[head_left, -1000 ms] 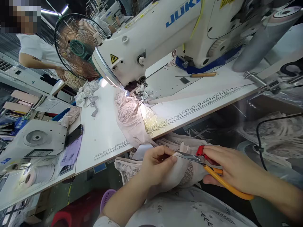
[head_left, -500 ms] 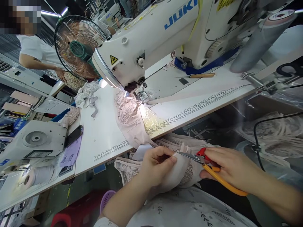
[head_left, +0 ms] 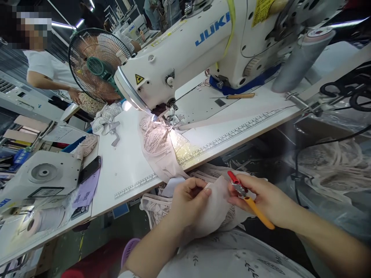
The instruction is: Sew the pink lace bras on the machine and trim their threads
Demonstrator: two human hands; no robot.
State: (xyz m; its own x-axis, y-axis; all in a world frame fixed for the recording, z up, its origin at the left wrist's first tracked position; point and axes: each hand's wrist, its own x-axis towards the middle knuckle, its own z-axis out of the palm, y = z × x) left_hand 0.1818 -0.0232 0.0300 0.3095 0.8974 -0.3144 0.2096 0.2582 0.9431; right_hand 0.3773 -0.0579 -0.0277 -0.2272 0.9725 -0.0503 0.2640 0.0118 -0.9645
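Note:
My left hand [head_left: 189,202] pinches the edge of a pale pink bra [head_left: 213,212], whose smooth cup and lace hang over my lap. In my right hand [head_left: 261,195] is a pair of scissors [head_left: 251,206] with one red and one orange handle; the blades are largely hidden. The right fingertips are close to the bra's fabric, and I cannot tell whether they touch it. Another pink lace bra piece [head_left: 158,143] lies under the needle area of the white sewing machine [head_left: 185,58] and drapes over the table's front edge.
A ruler strip [head_left: 220,144] runs along the white table [head_left: 127,162]. An awl [head_left: 237,96] lies by the machine base, and a thread cone [head_left: 303,60] stands at right. Further left are a phone [head_left: 89,169], a fan [head_left: 97,65] and a person in a white shirt [head_left: 49,67].
The scissors have turned in my right hand and moved left, their blades away from the cup edge. My left hand keeps its pinch. The view has shifted slightly.

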